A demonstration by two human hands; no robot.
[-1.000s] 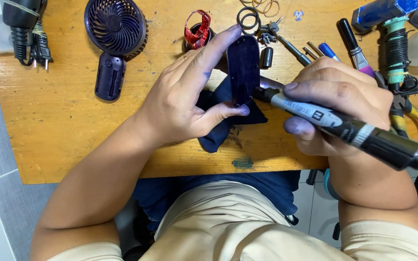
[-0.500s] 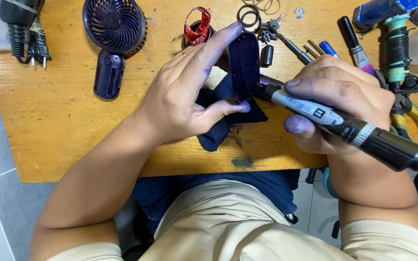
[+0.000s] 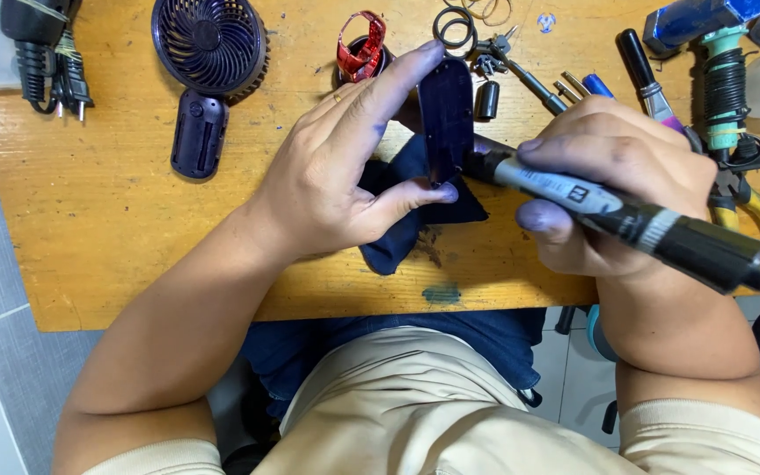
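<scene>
We see the left hand [image 3: 336, 176] holding a small dark oval cover [image 3: 447, 119] upright between the index fingertip on its top end and the thumb on its lower end, so the hand is clamped on this piece. The piece stands over a dark blue cloth [image 3: 398, 237] that lies on the wooden workbench [image 3: 116, 246], near its front edge. The right hand [image 3: 626, 185] is closed around a thick black and grey marker [image 3: 626, 215], and the tip of the marker touches the right edge of the cover. To colour the edge well, we think the strokes should be short and slow, with the cover kept firm at its two ends only, so that the fingers do not touch fresh ink; both thumbs already look stained purple. The cloth below should catch any slip. A small dark fan [image 3: 208, 44] and its handle part [image 3: 197, 134] lie apart at the left, and pliers with yellow grips [image 3: 754, 211] at the right.
</scene>
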